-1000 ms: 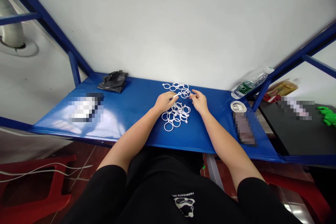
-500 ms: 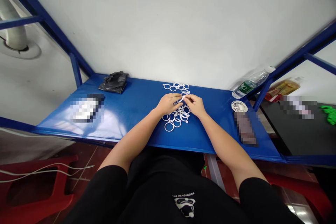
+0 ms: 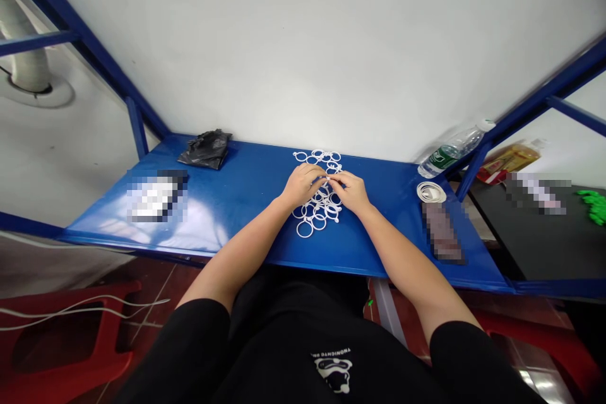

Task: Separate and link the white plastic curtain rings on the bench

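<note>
At the middle of the blue metal table [image 3: 227, 202], the left hand [image 3: 300, 184] and right hand [image 3: 350, 192] curl almost shut, fingertips meeting above a front-to-back cluster of white plastic rings [image 3: 318, 222], both equally near it, any held ring hidden.

And there on the workbench [image 3: 237, 218], the plastic rings [image 3: 305, 229] sit dead centre, left hand [image 3: 300, 186] and right hand [image 3: 350, 192] right over them! Out left, a plastic bag [image 3: 205, 149] at the far edge; out right, a water bottle [image 3: 449, 158] lying far, a coil [image 3: 430, 192] just nearer!
</note>
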`<state>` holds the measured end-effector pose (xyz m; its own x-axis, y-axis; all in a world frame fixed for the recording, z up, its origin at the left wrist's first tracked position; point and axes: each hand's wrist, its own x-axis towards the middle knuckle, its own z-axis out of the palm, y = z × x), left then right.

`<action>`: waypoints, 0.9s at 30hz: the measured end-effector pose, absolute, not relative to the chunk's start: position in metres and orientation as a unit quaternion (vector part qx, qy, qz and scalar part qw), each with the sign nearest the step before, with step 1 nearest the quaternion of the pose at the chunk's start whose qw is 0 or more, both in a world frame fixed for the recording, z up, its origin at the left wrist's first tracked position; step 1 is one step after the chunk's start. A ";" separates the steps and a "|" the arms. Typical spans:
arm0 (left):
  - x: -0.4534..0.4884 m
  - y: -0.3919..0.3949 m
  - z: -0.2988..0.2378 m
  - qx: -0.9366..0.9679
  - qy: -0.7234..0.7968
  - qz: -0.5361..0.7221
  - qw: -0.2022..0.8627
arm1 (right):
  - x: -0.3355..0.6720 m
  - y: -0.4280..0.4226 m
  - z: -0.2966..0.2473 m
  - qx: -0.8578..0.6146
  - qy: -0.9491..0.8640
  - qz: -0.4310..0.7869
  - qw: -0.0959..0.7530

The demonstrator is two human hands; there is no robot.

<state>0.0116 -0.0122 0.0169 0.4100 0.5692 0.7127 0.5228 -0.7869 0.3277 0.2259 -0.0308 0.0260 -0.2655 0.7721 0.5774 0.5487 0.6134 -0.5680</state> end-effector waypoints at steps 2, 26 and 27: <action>0.012 -0.011 0.016 0.839 0.324 0.436 0.028 | 0.226 -0.031 0.026 -0.420 -0.788 0.130 0.430; 0.009 -0.007 0.015 0.832 0.328 0.446 0.025 | 0.233 -0.025 0.024 -0.458 -0.779 0.131 0.407; 0.008 -0.006 0.015 0.827 0.328 0.456 0.025 | 0.236 -0.022 0.023 -0.467 -0.774 0.129 0.408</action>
